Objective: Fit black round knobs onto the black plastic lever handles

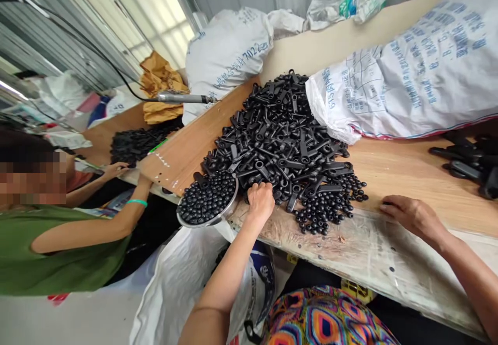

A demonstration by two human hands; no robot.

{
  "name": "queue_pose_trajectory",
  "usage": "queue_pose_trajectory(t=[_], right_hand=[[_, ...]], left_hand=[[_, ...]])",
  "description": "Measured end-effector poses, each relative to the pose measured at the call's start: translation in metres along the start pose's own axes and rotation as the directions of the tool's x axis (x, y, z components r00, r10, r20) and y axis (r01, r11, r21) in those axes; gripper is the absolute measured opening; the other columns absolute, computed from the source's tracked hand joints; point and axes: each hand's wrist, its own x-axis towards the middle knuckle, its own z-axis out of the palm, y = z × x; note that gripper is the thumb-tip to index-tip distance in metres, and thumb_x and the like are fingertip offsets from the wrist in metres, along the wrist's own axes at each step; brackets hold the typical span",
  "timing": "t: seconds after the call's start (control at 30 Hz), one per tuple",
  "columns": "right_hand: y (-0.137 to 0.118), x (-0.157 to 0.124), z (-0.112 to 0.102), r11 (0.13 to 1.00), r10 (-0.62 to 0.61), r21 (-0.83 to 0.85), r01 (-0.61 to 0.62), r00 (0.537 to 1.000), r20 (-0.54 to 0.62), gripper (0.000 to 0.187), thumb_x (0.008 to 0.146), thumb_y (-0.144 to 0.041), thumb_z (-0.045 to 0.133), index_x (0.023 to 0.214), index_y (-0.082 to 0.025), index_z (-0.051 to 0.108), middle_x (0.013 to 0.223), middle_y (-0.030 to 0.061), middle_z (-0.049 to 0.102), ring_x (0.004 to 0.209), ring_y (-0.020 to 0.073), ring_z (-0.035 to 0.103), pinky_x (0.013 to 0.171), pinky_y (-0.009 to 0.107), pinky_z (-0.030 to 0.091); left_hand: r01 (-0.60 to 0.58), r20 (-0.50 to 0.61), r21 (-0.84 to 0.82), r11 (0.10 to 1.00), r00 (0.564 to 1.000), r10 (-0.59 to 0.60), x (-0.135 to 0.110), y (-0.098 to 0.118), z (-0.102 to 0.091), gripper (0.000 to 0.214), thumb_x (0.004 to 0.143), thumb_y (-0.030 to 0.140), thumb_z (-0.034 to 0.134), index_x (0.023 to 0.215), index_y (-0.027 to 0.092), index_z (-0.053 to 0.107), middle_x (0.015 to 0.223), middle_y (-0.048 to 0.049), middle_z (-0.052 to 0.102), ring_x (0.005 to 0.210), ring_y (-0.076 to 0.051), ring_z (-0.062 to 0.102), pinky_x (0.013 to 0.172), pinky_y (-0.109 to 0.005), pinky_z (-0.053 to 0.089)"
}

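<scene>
My left hand [260, 199] is closed at the front edge of a heap of black plastic rod-end parts [280, 132]. Its fingers curl down by the pile, and whatever they hold is hidden. Just left of it, a metal bowl [210, 222] full of small black balls [208, 197] rests at the table edge. More loose black balls [327, 207] lie spread in front of the heap. Further right, my right hand [414, 215] lies on the table with its fingers curled together; I cannot make out anything between them.
A printed white sack [412, 70] lies behind on the right, another sack [229, 49] at the back. A wooden board [206, 137] borders the heap; a tool [187, 98] hangs above. Below is an open white bag [171, 288]. A co-worker in green [66, 246] sits left.
</scene>
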Motion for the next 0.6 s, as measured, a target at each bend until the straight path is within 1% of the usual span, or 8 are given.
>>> queue_pose_trajectory(t=[0.1, 0.17, 0.27, 0.37, 0.47, 0.53, 0.57, 0.6], right_hand=[[-0.002, -0.018, -0.005, 0.970, 0.037, 0.240, -0.033, 0.999, -0.014, 0.036, 0.071, -0.049, 0.052, 0.089, -0.020, 0.065, 0.080, 0.0048, 0.068, 0.072, 0.0222, 0.061, 0.063, 0.030, 0.044], [-0.005, -0.031, -0.007, 0.915, 0.089, 0.397, -0.068, 0.995, -0.035, 0.040, 0.067, -0.051, 0.057, 0.089, -0.018, 0.066, 0.075, 0.0058, 0.067, 0.068, 0.0208, 0.060, 0.060, 0.029, 0.044], [-0.012, -0.052, -0.008, 0.787, 0.185, 0.602, -0.136, 0.983, -0.020, 0.044, 0.064, -0.050, 0.061, 0.091, -0.016, 0.065, 0.066, 0.0050, 0.063, 0.056, 0.0169, 0.054, 0.052, 0.027, 0.043], [-0.020, -0.073, -0.007, 0.647, 0.249, 0.744, -0.169, 0.969, 0.004, 0.042, 0.064, -0.047, 0.065, 0.092, -0.015, 0.064, 0.059, 0.0020, 0.058, 0.052, 0.0135, 0.049, 0.051, 0.026, 0.042], [-0.025, -0.093, 0.002, 0.503, 0.280, 0.844, -0.185, 0.959, 0.044, 0.039, 0.064, -0.044, 0.067, 0.090, -0.015, 0.064, 0.056, 0.0002, 0.054, 0.051, 0.0122, 0.047, 0.051, 0.025, 0.041], [-0.026, -0.105, 0.011, 0.416, 0.296, 0.884, -0.215, 0.951, 0.091, 0.040, 0.064, -0.044, 0.068, 0.091, -0.015, 0.064, 0.058, 0.0005, 0.054, 0.052, 0.0121, 0.047, 0.049, 0.024, 0.041], [-0.027, -0.109, 0.015, 0.391, 0.305, 0.891, -0.232, 0.946, 0.113, 0.040, 0.065, -0.045, 0.067, 0.093, -0.016, 0.064, 0.059, 0.0008, 0.055, 0.052, 0.0124, 0.047, 0.048, 0.024, 0.040], [-0.028, -0.113, 0.018, 0.386, 0.310, 0.889, -0.248, 0.942, 0.128, 0.041, 0.065, -0.045, 0.067, 0.093, -0.016, 0.064, 0.062, 0.0016, 0.056, 0.054, 0.0129, 0.048, 0.049, 0.023, 0.041]], left_hand=[[-0.027, -0.005, 0.005, 1.000, 1.000, 0.027, -0.004, 0.001, -0.001, 0.023, 0.081, 0.015, 0.039, 0.082, 0.014, 0.062, 0.085, -0.0107, 0.061, 0.089, -0.025, 0.052, 0.073, -0.035, 0.038], [-0.033, -0.036, -0.030, 0.999, 0.999, 0.032, -0.006, 0.004, -0.004, 0.024, 0.083, 0.020, 0.039, 0.081, 0.015, 0.062, 0.085, -0.0095, 0.062, 0.088, -0.024, 0.053, 0.073, -0.034, 0.038], [-0.107, -0.077, -0.194, 0.975, 0.993, 0.093, -0.006, 0.020, -0.013, 0.024, 0.085, 0.028, 0.039, 0.082, 0.020, 0.062, 0.084, -0.0047, 0.064, 0.083, -0.019, 0.056, 0.071, -0.029, 0.039], [-0.235, -0.080, -0.308, 0.922, 0.972, 0.221, -0.001, 0.048, -0.020, 0.023, 0.085, 0.033, 0.041, 0.084, 0.023, 0.062, 0.083, -0.0015, 0.065, 0.082, -0.016, 0.057, 0.071, -0.026, 0.039], [-0.311, -0.066, -0.252, 0.917, 0.950, 0.304, 0.006, 0.080, -0.024, 0.023, 0.084, 0.034, 0.043, 0.085, 0.022, 0.062, 0.085, -0.0033, 0.066, 0.084, -0.018, 0.057, 0.074, -0.028, 0.040], [-0.301, -0.027, -0.172, 0.938, 0.953, 0.301, 0.012, 0.097, -0.024, 0.024, 0.083, 0.036, 0.044, 0.086, 0.019, 0.062, 0.084, -0.0061, 0.066, 0.086, -0.021, 0.057, 0.075, -0.031, 0.041], [-0.285, -0.001, -0.138, 0.948, 0.958, 0.288, 0.016, 0.103, -0.024, 0.025, 0.082, 0.036, 0.044, 0.087, 0.018, 0.062, 0.085, -0.0075, 0.066, 0.088, -0.023, 0.057, 0.075, -0.033, 0.042], [-0.271, 0.025, -0.115, 0.956, 0.961, 0.275, 0.019, 0.108, -0.024, 0.026, 0.081, 0.036, 0.045, 0.087, 0.017, 0.061, 0.085, -0.0087, 0.066, 0.089, -0.024, 0.057, 0.075, -0.034, 0.042]])
